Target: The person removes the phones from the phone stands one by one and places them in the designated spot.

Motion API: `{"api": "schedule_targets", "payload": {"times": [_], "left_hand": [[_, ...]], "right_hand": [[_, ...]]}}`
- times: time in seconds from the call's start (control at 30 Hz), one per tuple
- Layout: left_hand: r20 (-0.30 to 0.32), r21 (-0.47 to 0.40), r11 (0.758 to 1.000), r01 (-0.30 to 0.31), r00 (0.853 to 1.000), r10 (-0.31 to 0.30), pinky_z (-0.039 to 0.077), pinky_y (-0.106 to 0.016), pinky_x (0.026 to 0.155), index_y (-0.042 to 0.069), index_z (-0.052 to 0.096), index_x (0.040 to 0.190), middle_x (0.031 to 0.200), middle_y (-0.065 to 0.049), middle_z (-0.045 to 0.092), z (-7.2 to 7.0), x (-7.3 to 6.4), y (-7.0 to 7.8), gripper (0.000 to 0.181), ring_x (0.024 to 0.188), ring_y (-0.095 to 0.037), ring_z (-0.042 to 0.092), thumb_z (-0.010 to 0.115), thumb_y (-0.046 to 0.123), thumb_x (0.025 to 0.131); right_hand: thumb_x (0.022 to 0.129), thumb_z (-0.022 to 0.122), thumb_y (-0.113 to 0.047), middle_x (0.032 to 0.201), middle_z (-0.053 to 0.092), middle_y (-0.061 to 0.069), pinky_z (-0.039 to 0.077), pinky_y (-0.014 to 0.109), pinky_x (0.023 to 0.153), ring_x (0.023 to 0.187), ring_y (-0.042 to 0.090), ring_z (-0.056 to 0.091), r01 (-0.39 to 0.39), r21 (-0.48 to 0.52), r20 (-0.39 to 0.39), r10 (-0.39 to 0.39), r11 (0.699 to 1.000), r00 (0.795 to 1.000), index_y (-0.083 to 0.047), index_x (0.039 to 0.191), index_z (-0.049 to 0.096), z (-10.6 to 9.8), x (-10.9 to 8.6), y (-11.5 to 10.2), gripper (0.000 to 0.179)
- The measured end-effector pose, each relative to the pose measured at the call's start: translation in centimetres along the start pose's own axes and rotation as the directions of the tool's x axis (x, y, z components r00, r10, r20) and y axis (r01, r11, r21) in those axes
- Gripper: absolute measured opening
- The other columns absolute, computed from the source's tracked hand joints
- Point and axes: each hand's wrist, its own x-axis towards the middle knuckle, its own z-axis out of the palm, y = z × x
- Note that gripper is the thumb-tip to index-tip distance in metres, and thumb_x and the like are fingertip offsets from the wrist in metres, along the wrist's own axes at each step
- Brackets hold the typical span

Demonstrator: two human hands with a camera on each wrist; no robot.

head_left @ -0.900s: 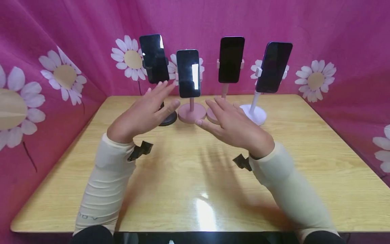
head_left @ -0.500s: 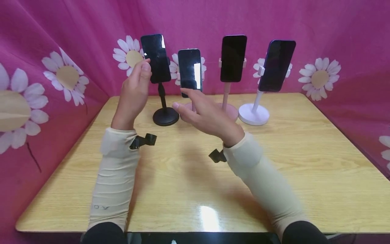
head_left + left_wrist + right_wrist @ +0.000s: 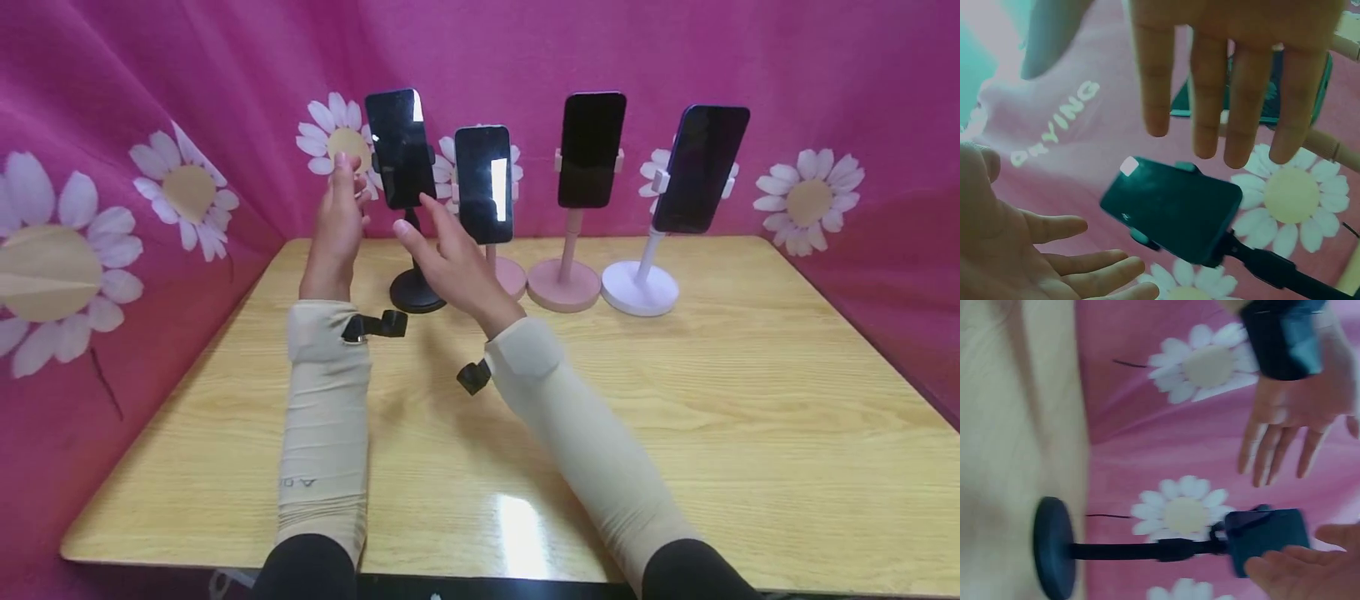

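Note:
A dark phone (image 3: 397, 150) is clamped on a black phone stand (image 3: 415, 293) at the left of the row. My left hand (image 3: 335, 229) is raised on the left side of this phone, fingers extended and apart in the left wrist view. On the other side, my right hand (image 3: 459, 262) reaches in from the front, its fingers spread and partly covering the black pole. Both palms hold nothing. In the right wrist view, the fingers of my right hand (image 3: 1304, 572) overlap the phone's corner, while my left hand (image 3: 1300, 415) is above it.
To the right stand a pink stand (image 3: 512, 277) with a phone (image 3: 480, 183), another pink stand (image 3: 564, 285) with a phone (image 3: 592, 150), and a white stand (image 3: 640, 289) with a tilted phone (image 3: 701, 169). A pink daisy curtain (image 3: 247, 67) surrounds the wooden table (image 3: 712, 433).
Both hands have shifted from above the table's middle to the leftmost phone. My left hand has turned upright; my right hand has moved left, past the two pink stands.

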Motion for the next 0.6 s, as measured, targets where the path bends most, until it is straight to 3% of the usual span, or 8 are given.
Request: {"api": "schedule_targets", "payload": {"times": [0.17,0.27,0.37,0.6], "left_hand": [[0.002,-0.124,0.989,0.074,0.997,-0.074,0.033,-0.042,0.108,0.026,0.032,0.150,0.149,-0.007,0.035,-0.2,1.5,-1.7,0.062,0.134,-0.021,0.039,0.023,0.061,0.099],[0.023,-0.213,0.973,0.090,0.996,-0.087,0.032,-0.045,0.109,0.025,0.031,0.150,0.149,-0.008,0.037,-0.2,2.2,-2.7,0.064,0.135,-0.024,0.038,0.024,0.061,0.098],[0.045,-0.280,0.956,0.091,0.996,-0.081,0.031,-0.047,0.110,0.024,0.030,0.151,0.150,-0.008,0.035,0.0,2.6,-3.5,0.065,0.136,-0.026,0.036,0.024,0.061,0.098],[0.067,-0.337,0.941,0.038,0.998,-0.017,0.027,-0.051,0.111,0.027,0.030,0.151,0.153,-0.006,0.033,0.5,3.0,-4.7,0.061,0.137,-0.022,0.036,0.023,0.058,0.099]], "right_hand": [[0.090,0.041,-0.068,0.158,0.016,-0.014,0.027,0.048,0.112,0.145,0.013,0.019,-0.045,0.047,-0.058,0.047,0.998,0.997,-0.028,0.155,0.012,1.4,1.3,1.9,0.081],[0.090,0.042,-0.069,0.159,0.013,-0.013,0.024,0.049,0.113,0.146,0.013,0.016,-0.050,0.068,-0.064,0.054,0.996,0.996,-0.028,0.155,0.008,1.9,2.0,2.9,0.084],[0.091,0.043,-0.067,0.160,0.010,-0.011,0.022,0.050,0.113,0.146,0.014,0.014,-0.056,0.088,-0.072,0.062,0.995,0.995,-0.026,0.155,0.006,2.2,2.6,3.6,0.085],[0.089,0.044,-0.068,0.160,0.001,-0.015,0.015,0.049,0.115,0.147,0.012,0.004,-0.074,0.126,-0.066,0.082,0.989,0.994,-0.031,0.154,-0.004,2.8,3.9,4.5,0.089]]}}
